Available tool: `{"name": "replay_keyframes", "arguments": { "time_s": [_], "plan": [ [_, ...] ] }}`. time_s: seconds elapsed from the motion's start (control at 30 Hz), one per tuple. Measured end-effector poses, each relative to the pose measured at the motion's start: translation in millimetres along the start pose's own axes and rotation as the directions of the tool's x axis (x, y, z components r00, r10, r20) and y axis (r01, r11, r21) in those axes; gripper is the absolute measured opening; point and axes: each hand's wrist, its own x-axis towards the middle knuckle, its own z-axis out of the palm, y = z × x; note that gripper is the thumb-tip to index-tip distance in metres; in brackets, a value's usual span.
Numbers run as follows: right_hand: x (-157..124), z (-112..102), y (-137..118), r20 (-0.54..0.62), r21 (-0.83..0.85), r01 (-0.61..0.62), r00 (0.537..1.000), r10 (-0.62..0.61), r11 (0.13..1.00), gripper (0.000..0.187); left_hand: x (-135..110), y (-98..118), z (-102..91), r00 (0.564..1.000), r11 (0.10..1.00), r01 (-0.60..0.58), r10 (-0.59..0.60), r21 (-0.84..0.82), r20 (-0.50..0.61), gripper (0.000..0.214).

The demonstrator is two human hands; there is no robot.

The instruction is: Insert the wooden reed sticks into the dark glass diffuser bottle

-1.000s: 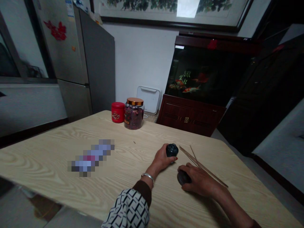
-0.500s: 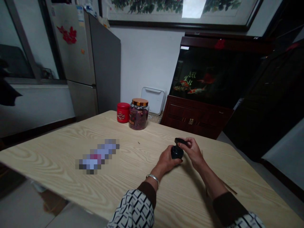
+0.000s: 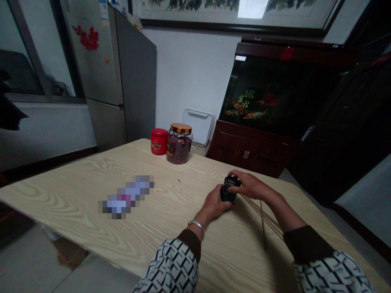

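A small dark round pot [image 3: 226, 195] stands on the light wooden table [image 3: 91, 179]. My left hand [image 3: 215, 202] is wrapped round its side from the left. My right hand [image 3: 248, 185] pinches a dark round lid [image 3: 231, 180] that sits on or just above the pot's mouth; I cannot tell which. Several thin brown sticks [image 3: 262, 215] lie on the table under my right forearm, fanned toward the near right. A silver bangle [image 3: 197, 225] circles my left wrist.
At the table's far edge stand a red tin [image 3: 159, 141] and a glass jar with a copper lid [image 3: 179, 143]. A blurred-out flat object [image 3: 126, 196] lies left of centre. Behind are a grey fridge [image 3: 122, 73], a fish tank [image 3: 269, 97] on a dark cabinet, and a white box.
A second ago my right hand lay on the lid on the table beside the pot. It lifted the lid and brought it over the pot's top. My left hand stayed on the pot.
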Motion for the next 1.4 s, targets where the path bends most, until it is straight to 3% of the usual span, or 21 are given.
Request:
{"name": "replay_keyframes", "arguments": {
  "time_s": [0.17, 0.27, 0.37, 0.5, 0.57, 0.63, 0.73, 0.8, 1.03, 1.17, 1.3, 1.4],
  "plan": [
    [5.0, -2.6, -19.5, 0.003, -0.304, -0.169, 0.984, 0.178, 0.938, 0.058, 0.7, 0.2, 0.7, 1.000, 1.000, 0.003, -0.003, -0.011, -0.005, 0.063],
    [6.5, -1.1, -24.8, 0.015, -0.366, -0.225, 0.969, 0.247, 0.903, 0.074, 1.3, -0.1, 1.3, 1.000, 0.999, 0.015, -0.015, -0.033, -0.001, 0.071],
    [4.7, -1.1, -19.5, 0.012, -0.244, -0.220, 0.973, 0.230, 0.944, 0.082, 1.3, -0.6, 1.3, 1.000, 1.000, 0.008, -0.008, -0.027, 0.000, 0.069],
    [-1.5, -6.2, -5.4, 0.023, 0.090, -0.039, 0.999, 0.037, 0.995, 0.073, 0.4, -1.4, 0.9, 1.000, 1.000, -0.006, 0.006, -0.008, -0.004, 0.065],
    [-4.4, -9.2, -3.5, 0.066, 0.126, 0.003, 0.998, -0.011, 0.992, 0.069, 0.0, -0.8, 0.1, 1.000, 1.000, -0.005, 0.005, -0.011, -0.004, 0.065],
    [-6.2, -11.2, -6.8, 0.037, 0.016, -0.068, 0.997, 0.068, 0.998, 0.069, -0.5, 0.8, -1.1, 1.000, 1.000, -0.007, 0.007, -0.017, 0.001, 0.064],
    [-7.6, -12.4, -15.0, -0.140, -0.182, -0.279, 0.956, 0.256, 0.943, 0.078, -1.0, 3.6, -2.6, 1.000, 1.000, 0.000, 0.000, -0.016, 0.006, 0.064],
    [-7.9, -12.3, -17.5, -0.200, -0.208, -0.325, 0.937, 0.285, 0.923, 0.081, -0.9, 4.7, -3.0, 1.000, 1.000, 0.005, -0.005, -0.011, 0.001, 0.064],
    [-6.0, -7.5, -4.7, -0.084, 0.062, -0.114, 0.989, 0.119, 0.991, 0.064, -0.2, 3.0, -1.9, 1.000, 1.000, 0.005, -0.005, 0.006, 0.000, 0.065],
    [-8.6, -3.5, 3.6, -0.047, 0.105, -0.083, 0.995, 0.089, 0.991, 0.064, -0.6, 3.3, -2.1, 1.000, 1.000, 0.003, -0.003, 0.003, 0.001, 0.064],
    [-8.9, -0.8, 2.5, -0.042, 0.022, -0.028, 0.999, 0.029, 0.999, 0.062, -0.5, 2.9, -2.2, 1.000, 1.000, 0.008, -0.008, 0.004, -0.010, 0.064],
    [-6.0, 0.6, -9.7, -0.066, -0.213, -0.137, 0.990, 0.126, 0.967, 0.050, -0.1, 1.0, -1.6, 1.000, 1.000, 0.005, -0.005, 0.004, 0.001, 0.065]
  ]
}}
